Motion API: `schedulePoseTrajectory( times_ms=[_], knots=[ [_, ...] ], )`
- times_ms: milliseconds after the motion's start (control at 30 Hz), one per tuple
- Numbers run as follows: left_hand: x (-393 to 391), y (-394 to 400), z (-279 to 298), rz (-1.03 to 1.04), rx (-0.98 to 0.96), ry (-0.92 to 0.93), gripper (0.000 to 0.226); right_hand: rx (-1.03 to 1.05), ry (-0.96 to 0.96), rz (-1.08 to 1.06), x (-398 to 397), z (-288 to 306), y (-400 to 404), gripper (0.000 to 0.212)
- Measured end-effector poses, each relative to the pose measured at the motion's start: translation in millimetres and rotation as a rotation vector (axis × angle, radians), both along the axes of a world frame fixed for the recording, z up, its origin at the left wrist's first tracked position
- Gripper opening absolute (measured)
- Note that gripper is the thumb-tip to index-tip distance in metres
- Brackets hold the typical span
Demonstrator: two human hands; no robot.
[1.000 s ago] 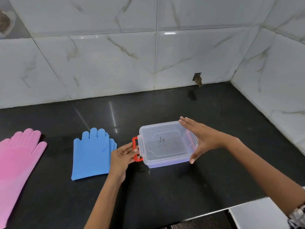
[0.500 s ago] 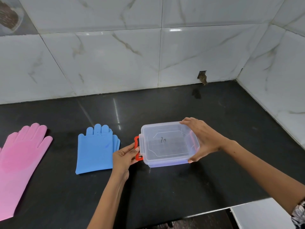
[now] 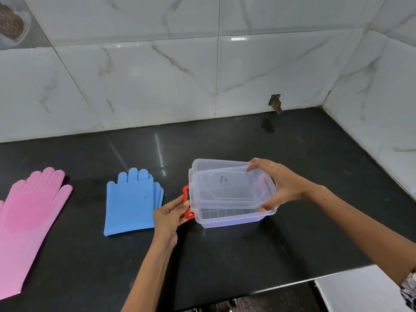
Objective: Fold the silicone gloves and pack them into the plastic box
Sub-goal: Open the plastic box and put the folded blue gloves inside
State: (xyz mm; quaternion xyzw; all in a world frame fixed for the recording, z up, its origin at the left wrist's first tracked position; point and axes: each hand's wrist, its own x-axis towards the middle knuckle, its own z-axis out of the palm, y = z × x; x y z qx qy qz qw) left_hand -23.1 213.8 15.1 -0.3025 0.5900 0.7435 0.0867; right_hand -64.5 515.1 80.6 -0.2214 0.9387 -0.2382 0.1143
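A clear plastic box (image 3: pixel 234 218) stands on the black counter (image 3: pixel 225 255). Its clear lid (image 3: pixel 227 188) is tilted up off the box, and my right hand (image 3: pixel 282 184) grips the lid's right edge. My left hand (image 3: pixel 170 216) pinches the red clasp (image 3: pixel 186 200) on the box's left end. Blue silicone gloves (image 3: pixel 131 202) lie flat, stacked, just left of my left hand. A pink silicone glove (image 3: pixel 29 221) lies flat at the far left, partly cut off by the frame.
White marble-look tiles form the back wall (image 3: pixel 157 75) and the right wall (image 3: pixel 382 97). A small hole (image 3: pixel 275 103) sits in the back wall at counter level. The counter's front edge (image 3: pixel 292 283) runs near the bottom right.
My right hand went from hovering open over the lid to gripping its right edge. The lid has come off the box and is tilted up. My left hand stayed on the red clasp.
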Motion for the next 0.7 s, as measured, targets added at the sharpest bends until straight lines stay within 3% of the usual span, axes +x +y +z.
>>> schedulePoseTrajectory(
  times_ms=[133,233,333,467,600,700],
  knots=[
    [3.9,-2.8,2.1,-0.019,-0.053,0.064,0.018,0.09,-0.008,0.023,0.1,3.7,4.2,0.087],
    [2.9,-9.7,9.3,-0.054,-0.389,0.239,0.035,0.106,-0.032,0.008,-2.2,9.8,4.3,0.09],
    [-1.6,-13.8,26.9,-0.217,-0.692,0.574,0.042,0.077,-0.102,0.0,-7.7,19.9,4.5,0.09],
    [-14.2,-8.7,43.1,-0.293,-0.699,0.763,0.031,-0.003,-0.208,-0.012,-18.4,29.2,1.5,0.08],
    [-39.6,-9.4,52.5,-0.207,-0.799,0.746,0.024,-0.285,-0.403,-0.159,-26.9,34.9,2.4,0.085],
    [-70.6,-1.9,56.2,-0.076,-0.688,0.706,0.028,-0.594,-0.476,-0.377,-29.0,28.1,2.1,0.095]
  ],
)
